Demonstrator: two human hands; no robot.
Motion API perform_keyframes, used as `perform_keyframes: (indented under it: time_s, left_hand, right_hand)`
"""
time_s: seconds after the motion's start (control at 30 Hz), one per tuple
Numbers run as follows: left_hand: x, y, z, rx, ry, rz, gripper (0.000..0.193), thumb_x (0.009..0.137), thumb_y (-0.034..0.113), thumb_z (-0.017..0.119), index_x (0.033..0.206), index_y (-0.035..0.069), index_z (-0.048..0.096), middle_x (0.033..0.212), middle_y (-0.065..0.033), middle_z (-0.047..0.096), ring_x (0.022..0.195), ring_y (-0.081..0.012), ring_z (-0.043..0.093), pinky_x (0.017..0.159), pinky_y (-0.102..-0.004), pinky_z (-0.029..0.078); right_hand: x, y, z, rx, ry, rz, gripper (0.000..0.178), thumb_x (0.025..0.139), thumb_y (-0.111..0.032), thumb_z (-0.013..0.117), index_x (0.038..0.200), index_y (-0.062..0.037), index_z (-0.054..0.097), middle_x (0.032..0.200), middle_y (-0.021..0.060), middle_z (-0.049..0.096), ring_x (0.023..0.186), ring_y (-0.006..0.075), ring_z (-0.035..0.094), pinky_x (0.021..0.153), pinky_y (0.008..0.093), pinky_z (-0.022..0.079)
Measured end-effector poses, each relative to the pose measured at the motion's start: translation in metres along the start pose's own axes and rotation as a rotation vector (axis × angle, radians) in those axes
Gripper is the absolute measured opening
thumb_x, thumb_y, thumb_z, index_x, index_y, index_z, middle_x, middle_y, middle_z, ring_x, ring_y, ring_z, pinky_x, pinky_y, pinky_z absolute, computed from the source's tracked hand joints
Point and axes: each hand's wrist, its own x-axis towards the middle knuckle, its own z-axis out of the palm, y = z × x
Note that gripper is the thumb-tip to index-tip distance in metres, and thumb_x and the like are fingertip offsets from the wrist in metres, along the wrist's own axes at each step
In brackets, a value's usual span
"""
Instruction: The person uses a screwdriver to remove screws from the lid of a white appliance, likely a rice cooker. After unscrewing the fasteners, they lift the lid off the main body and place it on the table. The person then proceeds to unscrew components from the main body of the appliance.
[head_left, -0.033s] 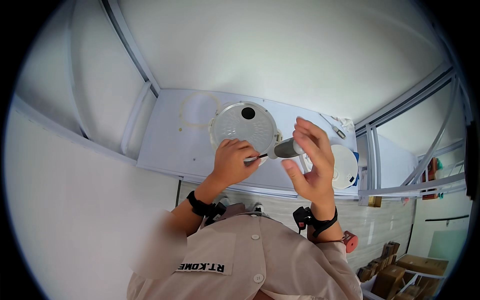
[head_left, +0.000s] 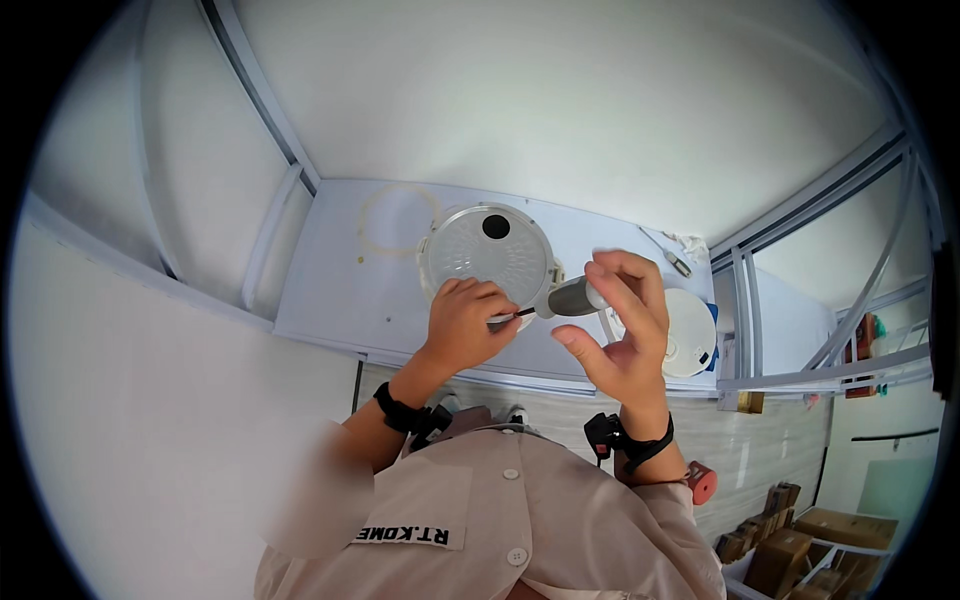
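Observation:
A screwdriver (head_left: 574, 298) with a grey handle and dark shaft lies nearly level over the table, its tip end toward my left hand (head_left: 468, 320). That hand is closed, its fingertips pinching around the shaft near the tip; whatever small part sits beneath the fingers is hidden. My right hand (head_left: 632, 335) is open around the handle's butt end, thumb and fingers spread; whether a finger touches the handle I cannot tell. Just beyond my left hand is a round appliance part, maybe a lid, with a silvery ribbed disc (head_left: 485, 260) and a black oval spot near its far edge.
A white round lid-like part (head_left: 688, 335) lies on the right of the white table (head_left: 330, 290). Behind it are a second screwdriver (head_left: 678, 263) and a crumpled white cloth (head_left: 692, 243). A cream ring (head_left: 365, 218) lies at the far left. White frame bars flank the table.
My right hand's fingers have bent slightly nearer and its thumb has swung a little to the left. The left hand and screwdriver look unmoved.

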Motion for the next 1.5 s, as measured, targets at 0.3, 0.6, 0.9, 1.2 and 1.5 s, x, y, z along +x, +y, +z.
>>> perform_keyframes:
  time_s: [0.3,0.6,0.9,1.2,1.5]
  left_hand:
    - [0.002,0.000,0.001,-0.015,0.008,0.001,0.010,0.077,0.022,0.088,0.080,0.018,0.080,0.085,0.0055,0.072,0.078,-0.0177,0.065,0.078,-0.0341,0.044]
    - [0.000,-0.003,0.002,-0.018,0.007,0.011,0.009,0.075,0.018,0.085,0.083,0.018,0.080,0.086,0.0053,0.072,0.079,-0.0185,0.066,0.078,-0.0346,0.045]
    - [0.000,-0.001,0.001,-0.005,-0.003,-0.003,0.010,0.075,0.020,0.086,0.082,0.017,0.080,0.086,0.0055,0.073,0.078,-0.0184,0.066,0.079,-0.0344,0.045]
    - [0.000,-0.004,0.004,0.006,0.026,0.016,0.012,0.074,0.022,0.087,0.083,0.018,0.081,0.086,0.0053,0.073,0.079,-0.0176,0.066,0.078,-0.0341,0.045]
    - [0.000,-0.003,0.002,-0.010,0.026,0.027,0.011,0.077,0.022,0.087,0.083,0.017,0.080,0.085,0.0056,0.073,0.076,-0.0179,0.064,0.077,-0.0349,0.044]
  right_hand:
    - [-0.008,-0.002,0.003,0.215,0.022,0.154,0.048,0.085,-0.003,0.084,0.131,0.0024,0.070,0.118,0.0183,0.071,0.106,0.0298,0.071,0.089,0.0367,0.058]
    - [-0.010,0.011,-0.001,0.052,-0.017,0.116,0.045,0.090,-0.002,0.077,0.133,0.0018,0.069,0.126,0.0203,0.068,0.107,0.0328,0.071,0.091,0.0386,0.057]
    - [0.000,0.004,0.000,0.074,-0.086,0.042,0.048,0.088,-0.005,0.081,0.135,-0.0006,0.068,0.120,0.0219,0.071,0.110,0.0323,0.071,0.090,0.0371,0.058]
    - [-0.009,0.008,0.009,0.330,-0.128,0.149,0.067,0.087,-0.001,0.080,0.149,0.0024,0.054,0.131,0.0236,0.069,0.115,0.0356,0.071,0.096,0.0395,0.056]
    - [-0.013,0.008,0.010,0.201,-0.059,0.267,0.066,0.091,0.006,0.069,0.154,0.0044,0.047,0.134,0.0244,0.067,0.122,0.0357,0.069,0.101,0.0410,0.055]
